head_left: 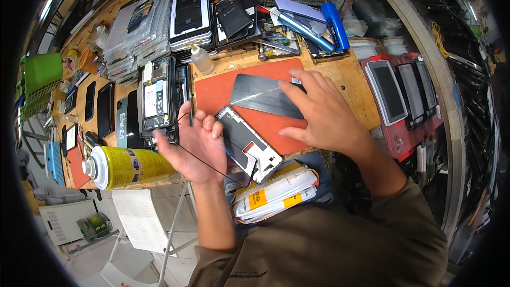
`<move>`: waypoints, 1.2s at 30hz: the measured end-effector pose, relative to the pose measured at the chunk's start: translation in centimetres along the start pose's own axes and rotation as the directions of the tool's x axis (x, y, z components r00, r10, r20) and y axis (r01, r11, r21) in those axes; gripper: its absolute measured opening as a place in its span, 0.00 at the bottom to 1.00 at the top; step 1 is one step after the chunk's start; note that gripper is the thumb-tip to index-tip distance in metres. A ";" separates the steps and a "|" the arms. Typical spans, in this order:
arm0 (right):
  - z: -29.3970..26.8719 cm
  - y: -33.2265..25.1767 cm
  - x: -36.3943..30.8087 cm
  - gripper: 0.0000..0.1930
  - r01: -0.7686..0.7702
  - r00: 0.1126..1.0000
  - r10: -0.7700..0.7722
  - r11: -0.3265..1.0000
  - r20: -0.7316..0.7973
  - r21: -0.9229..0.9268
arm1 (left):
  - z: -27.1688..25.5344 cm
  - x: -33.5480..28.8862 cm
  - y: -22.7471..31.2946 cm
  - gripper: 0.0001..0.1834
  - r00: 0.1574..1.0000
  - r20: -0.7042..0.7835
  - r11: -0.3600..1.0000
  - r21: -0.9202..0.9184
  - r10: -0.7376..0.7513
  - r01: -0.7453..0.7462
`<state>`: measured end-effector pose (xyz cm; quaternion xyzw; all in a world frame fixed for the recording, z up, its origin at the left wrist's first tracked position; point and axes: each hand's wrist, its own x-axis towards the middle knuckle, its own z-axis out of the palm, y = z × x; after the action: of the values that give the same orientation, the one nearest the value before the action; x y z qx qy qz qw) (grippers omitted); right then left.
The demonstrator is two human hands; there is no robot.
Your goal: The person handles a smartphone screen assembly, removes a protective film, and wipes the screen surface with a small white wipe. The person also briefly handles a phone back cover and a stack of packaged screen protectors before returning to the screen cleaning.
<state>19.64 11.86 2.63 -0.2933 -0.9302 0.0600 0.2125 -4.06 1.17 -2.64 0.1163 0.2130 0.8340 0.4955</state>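
My left hand (pixel 201 151) is raised at the mat's near left edge, palm up, with its fingers curled. A thin black bendy strip (pixel 204 162) crosses that palm and loops down over a phone mid-frame. This mid-frame (pixel 247 146), black with pale areas, lies tilted over the near edge of the orange mat (pixel 212 90). My right hand (pixel 321 109) spreads thumb and fingers at the right end of a dark glossy screen panel (pixel 263 95), fingertips over its edge. A small clear piece shows beside those fingertips. Whether they press the panel I cannot tell.
A yellow spray can (pixel 133 167) lies left of my left hand. Beside the mat are an opened phone (pixel 158 95) and a dropper bottle (pixel 202 59). Blue cylindrical tools (pixel 334 26) lie behind. Screens (pixel 387 93) stand at right; a white-yellow packet (pixel 276 194) rests on my lap.
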 end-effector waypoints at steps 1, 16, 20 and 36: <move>0.2 0.4 0.1 0.37 0.003 0.996 0.005 0.995 0.089 -0.095 | 0.2 0.3 -0.1 0.37 0.999 0.032 0.998 -0.060 -0.033 0.035; -0.9 -2.4 -2.6 0.37 -0.287 0.946 0.019 -0.406 0.322 0.868 | 0.6 0.8 -1.2 0.48 0.964 0.264 0.990 -0.143 0.024 0.015; 2.1 -5.2 -4.2 0.34 -0.384 0.900 -0.066 -0.590 0.431 0.710 | 1.9 0.4 -1.7 0.48 0.981 0.183 0.988 -0.146 0.067 -0.041; 0.5 -8.5 -5.0 0.32 -0.078 0.975 0.186 0.800 -0.122 0.595 | 2.1 0.0 -1.5 0.41 0.968 0.239 0.990 -0.135 0.071 -0.039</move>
<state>18.67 2.06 2.38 -0.2816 -0.8210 0.3331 0.3682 -2.06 2.28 -1.50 0.1912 0.0929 0.8390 0.5010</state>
